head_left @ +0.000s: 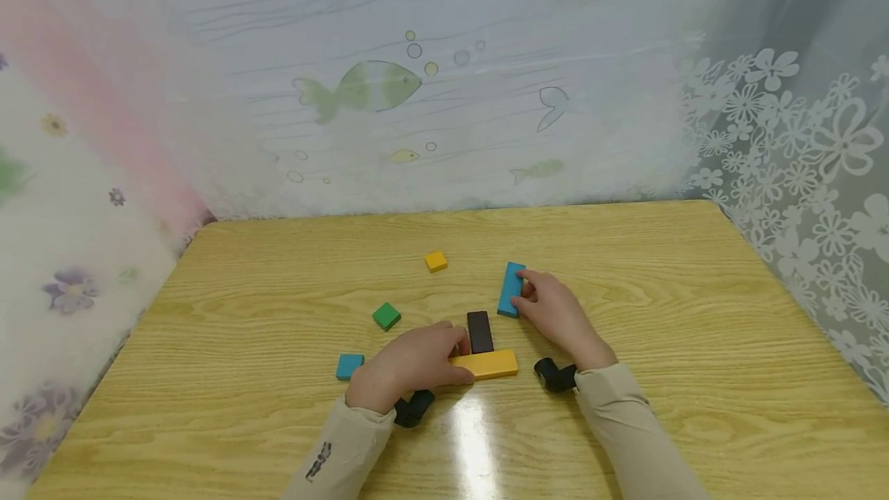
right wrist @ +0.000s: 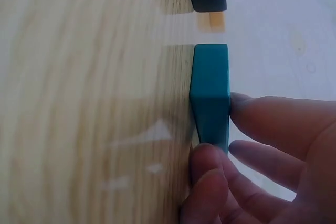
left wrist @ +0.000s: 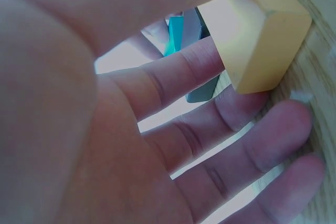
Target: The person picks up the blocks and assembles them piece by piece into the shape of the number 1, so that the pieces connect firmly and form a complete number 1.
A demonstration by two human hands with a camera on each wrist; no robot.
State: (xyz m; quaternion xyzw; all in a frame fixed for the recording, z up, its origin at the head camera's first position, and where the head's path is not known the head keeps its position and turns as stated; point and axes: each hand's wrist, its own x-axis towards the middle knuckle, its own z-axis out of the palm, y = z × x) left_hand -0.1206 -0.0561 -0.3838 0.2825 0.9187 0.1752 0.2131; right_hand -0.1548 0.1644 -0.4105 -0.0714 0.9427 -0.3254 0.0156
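Observation:
On the wooden table, my left hand (head_left: 417,361) pinches the left end of a long yellow block (head_left: 495,364), thumb on the near side and index finger on the far side. A dark brown block (head_left: 479,332) lies with its near end right at the yellow block's far long side. Farther to the right, my right hand (head_left: 556,312) holds a long blue block (head_left: 511,289) by its right side. In the right wrist view, the thumb and fingertips are at the upper face and far end of this blue block (right wrist: 211,77), which lies flat on the table.
Three small square blocks lie apart: a yellow one (head_left: 436,261) at the back, a green one (head_left: 387,316) left of centre, and a blue one (head_left: 350,366) beside the left wrist. A patterned curtain (head_left: 486,145) hangs behind the table's far edge.

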